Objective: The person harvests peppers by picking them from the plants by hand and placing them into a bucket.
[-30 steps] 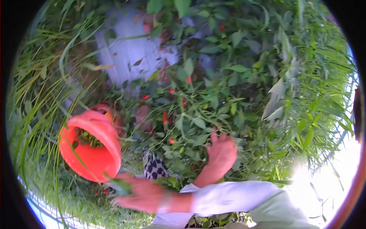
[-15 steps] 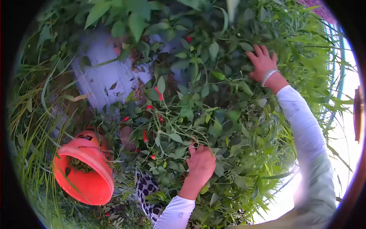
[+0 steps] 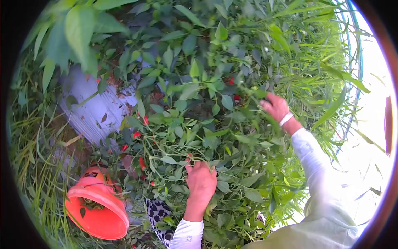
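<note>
The right hand (image 3: 275,107) has moved nearer among the leaves (image 3: 227,102); we cannot tell its grip. The left hand (image 3: 202,180) closes on stems (image 3: 186,146), right of the red peppers (image 3: 142,163); we best steady these lightly, sparing the branches.

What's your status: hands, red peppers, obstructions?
Left hand in among leaves; right hand farther right, both grips unclear. Red peppers showing left of left hand. Leaves crowding both hands. Red bucket tilted, lower left.
</note>
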Available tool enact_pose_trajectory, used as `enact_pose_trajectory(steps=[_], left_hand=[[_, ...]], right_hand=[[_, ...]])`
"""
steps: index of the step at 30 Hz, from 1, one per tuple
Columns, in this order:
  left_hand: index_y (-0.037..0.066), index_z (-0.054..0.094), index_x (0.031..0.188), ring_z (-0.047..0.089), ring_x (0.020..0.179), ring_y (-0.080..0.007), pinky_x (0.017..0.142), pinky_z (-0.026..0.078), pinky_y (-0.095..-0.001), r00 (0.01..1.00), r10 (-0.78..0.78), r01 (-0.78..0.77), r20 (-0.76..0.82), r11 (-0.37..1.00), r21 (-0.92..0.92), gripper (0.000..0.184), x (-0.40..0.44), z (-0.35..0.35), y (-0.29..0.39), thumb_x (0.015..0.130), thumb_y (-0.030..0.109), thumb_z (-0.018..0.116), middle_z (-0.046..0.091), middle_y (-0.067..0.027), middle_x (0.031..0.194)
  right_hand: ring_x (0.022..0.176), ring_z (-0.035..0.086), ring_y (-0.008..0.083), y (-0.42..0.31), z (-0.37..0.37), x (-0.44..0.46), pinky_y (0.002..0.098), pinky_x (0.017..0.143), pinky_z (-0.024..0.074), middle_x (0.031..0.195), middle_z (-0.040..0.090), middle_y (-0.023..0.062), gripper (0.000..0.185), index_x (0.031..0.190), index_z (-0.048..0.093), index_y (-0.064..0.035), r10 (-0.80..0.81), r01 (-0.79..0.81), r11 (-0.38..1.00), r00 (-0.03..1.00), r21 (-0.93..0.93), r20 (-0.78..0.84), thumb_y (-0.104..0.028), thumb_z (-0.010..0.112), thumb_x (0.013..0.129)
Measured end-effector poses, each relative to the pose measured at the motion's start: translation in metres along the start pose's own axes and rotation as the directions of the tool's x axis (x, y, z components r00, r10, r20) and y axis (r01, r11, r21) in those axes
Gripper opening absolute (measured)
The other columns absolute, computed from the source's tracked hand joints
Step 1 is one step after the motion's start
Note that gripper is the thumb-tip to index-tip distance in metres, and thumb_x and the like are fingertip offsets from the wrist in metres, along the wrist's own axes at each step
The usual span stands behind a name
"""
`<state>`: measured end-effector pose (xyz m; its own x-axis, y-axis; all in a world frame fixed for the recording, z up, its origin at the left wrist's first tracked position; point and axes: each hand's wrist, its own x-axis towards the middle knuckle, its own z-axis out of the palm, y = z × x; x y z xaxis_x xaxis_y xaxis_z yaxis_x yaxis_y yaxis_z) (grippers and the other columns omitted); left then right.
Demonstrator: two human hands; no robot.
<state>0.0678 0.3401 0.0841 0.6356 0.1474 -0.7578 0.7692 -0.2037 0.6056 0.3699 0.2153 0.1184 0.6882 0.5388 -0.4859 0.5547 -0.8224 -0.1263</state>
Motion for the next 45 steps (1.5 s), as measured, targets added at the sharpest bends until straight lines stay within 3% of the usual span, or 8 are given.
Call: enact_pose_trajectory(steps=[5, 8, 19, 24, 33, 35, 40, 45], left_hand=[[0.003, 0.057, 0.100, 0.039, 0.112, -0.0416, 0.087, 0.039, -0.0522, 0.992, -0.004, -0.009, -0.129, 0.995, -0.101, 0.034, 0.003, 0.007, 0.000, 0.079, 0.029, 0.064, 0.054, -0.0142, 0.113], [0.004, 0.057, 0.108, 0.043, 0.108, -0.0389, 0.094, 0.033, -0.0443, 0.993, -0.080, 0.034, -0.091, 0.901, -0.432, 0.047, 0.007, 0.003, 0.000, 0.080, 0.042, 0.059, 0.058, -0.0145, 0.108], [0.000, 0.054, 0.117, 0.042, 0.112, -0.0306, 0.098, 0.032, -0.0374, 0.997, -0.051, 0.070, 0.050, 0.825, -0.560, 0.059, 0.007, -0.002, 0.013, 0.072, 0.037, 0.066, 0.053, -0.0202, 0.116], [-0.006, 0.057, 0.106, 0.057, 0.091, -0.0223, 0.084, 0.044, -0.0315, 0.998, -0.064, 0.059, 0.018, 0.744, -0.665, 0.048, 0.015, 0.013, 0.007, 0.071, 0.024, 0.069, 0.058, -0.0164, 0.105], [0.003, 0.063, 0.104, 0.040, 0.117, -0.0339, 0.100, 0.031, -0.0394, 0.993, -0.104, 0.067, -0.053, 0.877, -0.476, 0.041, 0.013, 0.018, 0.022, 0.072, 0.029, 0.068, 0.057, -0.0195, 0.114], [0.002, 0.063, 0.102, 0.039, 0.119, -0.0317, 0.102, 0.030, -0.0389, 0.990, -0.130, 0.089, -0.057, 0.884, -0.460, 0.039, 0.013, 0.021, 0.023, 0.074, 0.028, 0.067, 0.058, -0.0179, 0.114], [0.002, 0.063, 0.100, 0.051, 0.103, -0.0229, 0.094, 0.036, -0.0347, 0.980, -0.098, 0.196, 0.171, 0.601, -0.775, 0.033, 0.020, 0.005, 0.019, 0.075, 0.022, 0.067, 0.061, -0.0120, 0.103], [0.005, 0.064, 0.100, 0.046, 0.110, -0.0251, 0.101, 0.027, -0.0362, 0.954, -0.100, 0.277, 0.283, 0.654, -0.704, 0.037, 0.020, 0.019, 0.011, 0.069, 0.023, 0.070, 0.060, -0.0123, 0.108]], right_hand=[[0.093, 0.058, 0.0345, -0.054, 0.042, -0.074, 0.0386, 0.081, 0.0488, 0.103, 0.056, 0.0185, 0.039, 0.109, 0.052, -0.0005, -0.201, 0.197, 0.978, 0.978, 0.071, 0.058, -0.012, 0.061, 0.074], [0.101, 0.054, 0.0384, -0.107, 0.072, -0.109, 0.0385, 0.087, 0.0468, 0.120, 0.045, 0.0249, 0.047, 0.119, 0.042, 0.0050, 0.048, -0.065, 0.987, 0.993, 0.149, 0.112, -0.006, 0.055, 0.075], [0.127, 0.025, 0.0458, -0.181, 0.073, -0.159, 0.0480, 0.105, 0.0241, 0.132, 0.028, 0.0336, 0.061, 0.131, 0.027, 0.0107, 0.108, -0.150, 0.922, 0.985, 0.358, 0.133, -0.005, 0.050, 0.077], [0.129, 0.021, 0.0454, -0.175, 0.087, -0.172, 0.0512, 0.108, 0.0152, 0.135, 0.025, 0.0316, 0.062, 0.129, 0.028, 0.0100, 0.024, -0.089, 0.911, 0.986, 0.403, 0.164, -0.006, 0.053, 0.075], [0.128, 0.029, 0.0408, -0.144, 0.059, -0.184, 0.0456, 0.107, 0.0209, 0.137, 0.027, 0.0259, 0.050, 0.125, 0.042, -0.0006, 0.023, -0.160, 0.797, 0.972, 0.583, 0.236, -0.001, 0.052, 0.076], [0.130, 0.029, 0.0377, -0.136, 0.061, -0.184, 0.0390, 0.105, 0.0251, 0.138, 0.029, 0.0249, 0.047, 0.123, 0.045, 0.0000, 0.018, -0.164, 0.551, 0.983, 0.818, 0.185, 0.000, 0.051, 0.077], [0.133, 0.027, 0.0343, -0.152, 0.072, -0.184, 0.0357, 0.105, 0.0261, 0.141, 0.026, 0.0257, 0.047, 0.123, 0.045, 0.0022, 0.065, -0.177, 0.380, 0.984, 0.908, 0.165, -0.002, 0.054, 0.077], [0.132, 0.025, 0.0382, -0.147, 0.057, -0.194, 0.0386, 0.105, 0.0258, 0.141, 0.023, 0.0277, 0.053, 0.125, 0.043, 0.0017, 0.008, -0.208, 0.506, 0.972, 0.837, 0.236, -0.005, 0.058, 0.074]])
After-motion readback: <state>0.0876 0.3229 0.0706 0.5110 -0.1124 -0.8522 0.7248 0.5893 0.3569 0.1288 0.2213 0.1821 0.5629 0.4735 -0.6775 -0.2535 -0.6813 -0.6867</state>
